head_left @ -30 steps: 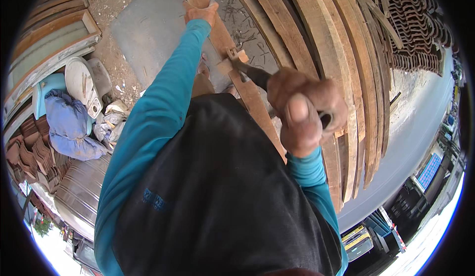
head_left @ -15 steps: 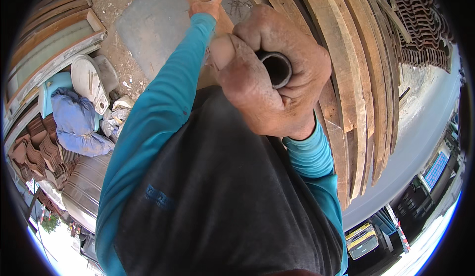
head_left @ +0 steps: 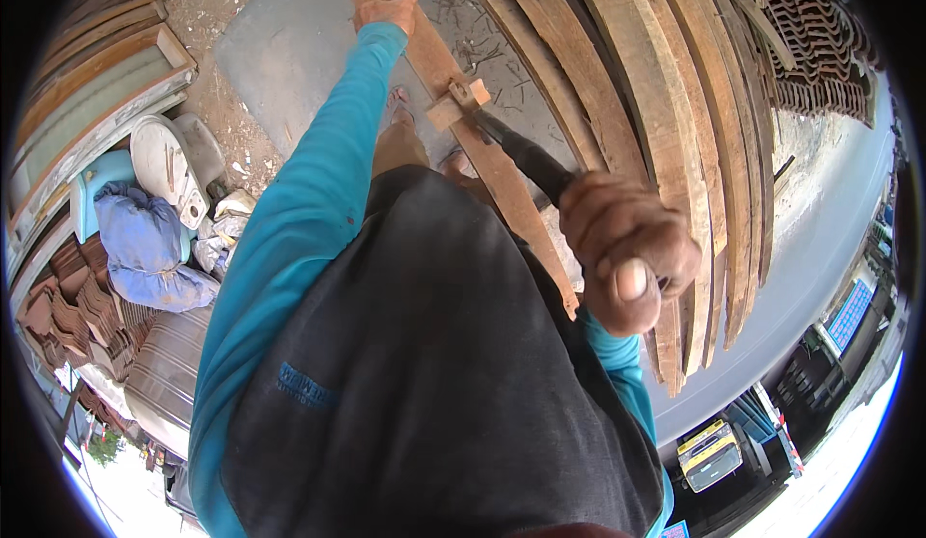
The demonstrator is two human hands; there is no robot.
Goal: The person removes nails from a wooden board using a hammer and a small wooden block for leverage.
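Left hand (head_left: 384, 7): grip clamped on wooden plank (head_left: 502, 176). Right hand (head_left: 629, 248): grip clamped on black-handled hammer (head_left: 521, 152), head at small wood block (head_left: 453, 106).

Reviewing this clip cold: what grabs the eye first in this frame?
The right hand, large and close at centre right, grips a dark-handled hammer whose head meets a small wooden block on a long plank. Farther up, the left hand on a teal sleeve holds that plank's far end. Curved wooden boards fan out to the right.
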